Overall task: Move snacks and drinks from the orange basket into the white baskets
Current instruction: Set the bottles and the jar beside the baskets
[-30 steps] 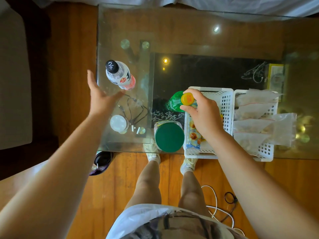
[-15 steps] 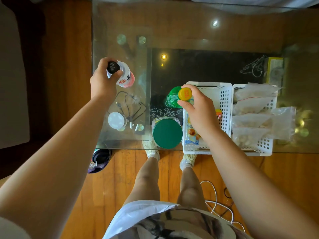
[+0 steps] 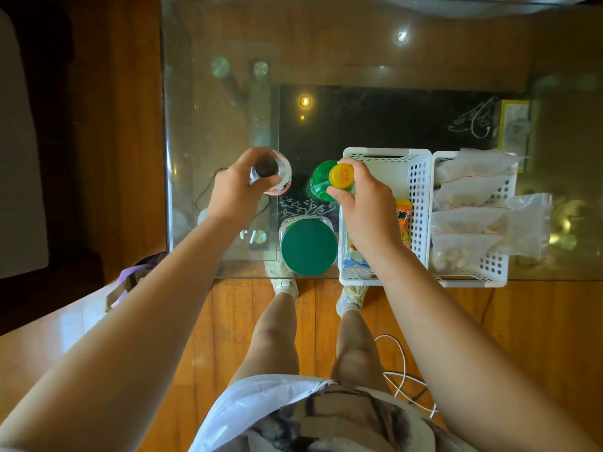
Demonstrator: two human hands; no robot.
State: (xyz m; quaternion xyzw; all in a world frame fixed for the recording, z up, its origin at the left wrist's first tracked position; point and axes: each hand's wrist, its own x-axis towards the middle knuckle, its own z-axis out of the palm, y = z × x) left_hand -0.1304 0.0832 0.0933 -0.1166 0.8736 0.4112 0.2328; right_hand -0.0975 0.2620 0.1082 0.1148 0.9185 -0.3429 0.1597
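My left hand (image 3: 236, 194) grips a clear bottle with a black cap (image 3: 280, 172), held above the glass table left of centre. My right hand (image 3: 365, 207) holds a green bottle by its yellow cap (image 3: 321, 182), just left of the left white basket (image 3: 414, 177). That basket holds an orange snack packet (image 3: 404, 220) and another packet under my wrist. The right white basket (image 3: 489, 275) is filled with clear bags of snacks (image 3: 470, 220). No orange basket is in view.
A clear jar with a green lid (image 3: 309, 246) stands at the front edge of the glass table (image 3: 326, 53), between my hands. A yellow box (image 3: 515, 125) lies behind the baskets. Cables lie under the glass and on the wooden floor (image 3: 404, 380).
My left hand reached the black-capped bottle at the far left, closed on it, and has carried it right toward the green bottle. My right hand has kept hold of the green bottle.
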